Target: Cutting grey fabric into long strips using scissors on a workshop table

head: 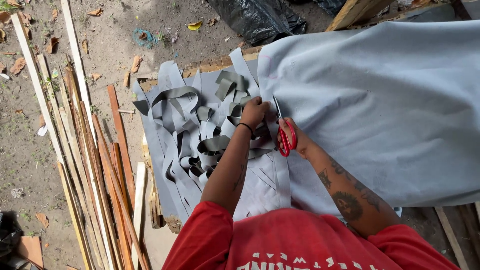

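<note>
Head view: right hand grips red scissors, fingers closed thru the loops, blades at the grey sheet edge. Left hand, fingers curled, pinches the sheet just beside the blades. Step looks like mid-cut of a strip; next snip likely needs the sheet kept taut. Cut strips piled left on the bench. No containers apart from a black bag w/ contents hidden.

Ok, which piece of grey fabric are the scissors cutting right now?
The big uncut grey sheet right of the scissors, not the loose curled strips piled left of the left hand.
</note>
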